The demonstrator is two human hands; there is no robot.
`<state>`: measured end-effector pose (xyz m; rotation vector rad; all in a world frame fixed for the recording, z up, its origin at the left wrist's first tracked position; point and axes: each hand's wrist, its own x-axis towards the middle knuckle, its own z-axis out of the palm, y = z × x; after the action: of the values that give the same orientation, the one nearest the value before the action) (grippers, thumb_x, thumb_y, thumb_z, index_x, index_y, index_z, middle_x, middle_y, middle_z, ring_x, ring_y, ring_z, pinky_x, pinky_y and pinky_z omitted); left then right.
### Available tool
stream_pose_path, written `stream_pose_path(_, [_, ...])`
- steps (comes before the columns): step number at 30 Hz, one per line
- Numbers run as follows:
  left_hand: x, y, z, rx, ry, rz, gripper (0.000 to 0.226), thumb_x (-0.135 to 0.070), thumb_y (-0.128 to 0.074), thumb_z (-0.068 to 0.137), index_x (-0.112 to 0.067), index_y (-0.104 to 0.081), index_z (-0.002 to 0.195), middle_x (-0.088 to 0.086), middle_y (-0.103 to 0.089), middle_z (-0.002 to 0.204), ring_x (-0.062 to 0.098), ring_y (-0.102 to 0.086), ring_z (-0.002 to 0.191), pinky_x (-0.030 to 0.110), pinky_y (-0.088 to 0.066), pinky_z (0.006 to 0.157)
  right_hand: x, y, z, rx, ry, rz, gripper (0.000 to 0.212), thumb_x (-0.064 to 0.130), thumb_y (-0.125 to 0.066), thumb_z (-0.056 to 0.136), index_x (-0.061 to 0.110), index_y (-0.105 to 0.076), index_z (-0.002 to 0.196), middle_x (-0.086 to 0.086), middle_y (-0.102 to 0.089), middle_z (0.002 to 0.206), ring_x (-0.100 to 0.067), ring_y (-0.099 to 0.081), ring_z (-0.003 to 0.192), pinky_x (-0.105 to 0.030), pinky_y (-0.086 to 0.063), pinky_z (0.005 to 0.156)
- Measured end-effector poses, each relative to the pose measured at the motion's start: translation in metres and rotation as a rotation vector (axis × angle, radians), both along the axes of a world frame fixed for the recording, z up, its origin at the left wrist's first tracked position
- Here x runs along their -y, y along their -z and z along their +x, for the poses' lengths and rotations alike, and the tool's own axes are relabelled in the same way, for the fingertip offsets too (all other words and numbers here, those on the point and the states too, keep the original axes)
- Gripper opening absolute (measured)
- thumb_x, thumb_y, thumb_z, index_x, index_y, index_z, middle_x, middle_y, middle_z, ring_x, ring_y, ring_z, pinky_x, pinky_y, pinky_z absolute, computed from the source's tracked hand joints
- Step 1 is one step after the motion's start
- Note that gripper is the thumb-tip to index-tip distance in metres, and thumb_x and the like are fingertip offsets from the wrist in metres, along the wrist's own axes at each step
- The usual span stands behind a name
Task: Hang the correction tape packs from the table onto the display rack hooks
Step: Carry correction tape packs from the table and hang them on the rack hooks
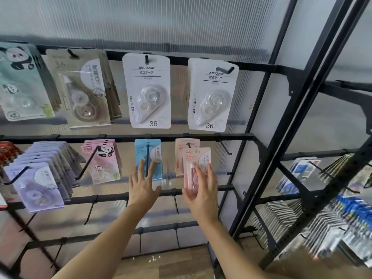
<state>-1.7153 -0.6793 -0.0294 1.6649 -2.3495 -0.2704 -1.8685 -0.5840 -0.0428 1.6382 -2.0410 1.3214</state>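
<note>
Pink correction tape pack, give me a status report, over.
Right hand grips pink pack, not yet hooked. Left hand open, by blue pack. Nothing blocking hook.

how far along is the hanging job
Done: many packs hang, among them the hung pink packs on a middle hook. In hand: the right hand holds a pink pack before them, not yet hooked; the left hand is open. Left: table out of view, so unknown.

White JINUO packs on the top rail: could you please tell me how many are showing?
2. One white JINUO pack hangs at the middle of the top rail; the other hangs just right of it. More may be hidden behind each.
</note>
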Motion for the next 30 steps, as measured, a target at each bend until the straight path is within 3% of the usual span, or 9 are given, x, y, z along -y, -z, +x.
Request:
stream_pose_path(3, [-0.014, 0.005, 0.004, -0.009, 0.022, -0.029, 0.086, -0.044, -0.048, 0.096, -0.031, 0.019, 0.149, 0.006, 0.026, 0.157, 0.030, 0.016, 0.146, 0.044, 0.004, 0.118, -0.012, 0.010, 0.004, -0.007, -0.001, 0.041, 0.085, 0.028, -0.076, 0.073, 0.024, -0.032, 0.145, -0.015, -0.025, 0.150, -0.042, -0.036, 0.134, -0.058, -0.046, 0.096])
stream_pose_path(7, [-0.029, 0.006, 0.011, 0.032, 0.049, -0.030, 0.085, -0.047, -0.045, 0.096, -0.029, 0.018, 0.150, 0.010, 0.016, 0.159, 0.031, 0.013, 0.146, 0.043, 0.003, 0.118, -0.019, 0.014, 0.009, -0.039, -0.006, 0.096, 0.090, 0.026, -0.082, 0.070, 0.025, -0.030, 0.143, -0.016, -0.029, 0.148, -0.044, -0.040, 0.130, -0.058, -0.051, 0.089])
stream_pose_path(12, [-0.035, -0.001, 0.016, 0.027, 0.059, -0.021, 0.085, -0.047, -0.046, 0.096, -0.030, 0.017, 0.150, 0.008, 0.019, 0.158, 0.030, 0.013, 0.146, 0.044, 0.003, 0.118, -0.014, 0.005, 0.009, 0.004, -0.020, 0.123, 0.089, 0.025, -0.079, 0.074, 0.031, -0.024, 0.143, -0.019, -0.031, 0.150, -0.041, -0.036, 0.134, -0.058, -0.046, 0.097])
stream_pose_path(25, [-0.022, 0.004, 0.004, 0.001, 0.063, -0.013, 0.085, -0.048, -0.046, 0.096, -0.032, 0.018, 0.149, 0.007, 0.018, 0.158, 0.031, 0.011, 0.147, 0.045, 0.000, 0.118, -0.017, 0.011, -0.001, -0.049, -0.023, 0.076, 0.082, 0.030, -0.073, 0.077, 0.026, -0.028, 0.146, -0.013, -0.025, 0.152, -0.040, -0.034, 0.135, -0.059, -0.048, 0.094])
stream_pose_path(30, [-0.016, 0.009, -0.001, -0.015, 0.064, -0.002, 0.087, -0.049, -0.048, 0.095, -0.032, 0.018, 0.149, 0.009, 0.018, 0.159, 0.030, 0.013, 0.146, 0.046, 0.002, 0.118, -0.011, 0.006, -0.005, -0.060, -0.027, 0.120, 0.083, 0.030, -0.074, 0.078, 0.027, -0.026, 0.146, -0.018, -0.028, 0.153, -0.042, -0.032, 0.137, -0.057, -0.042, 0.101])
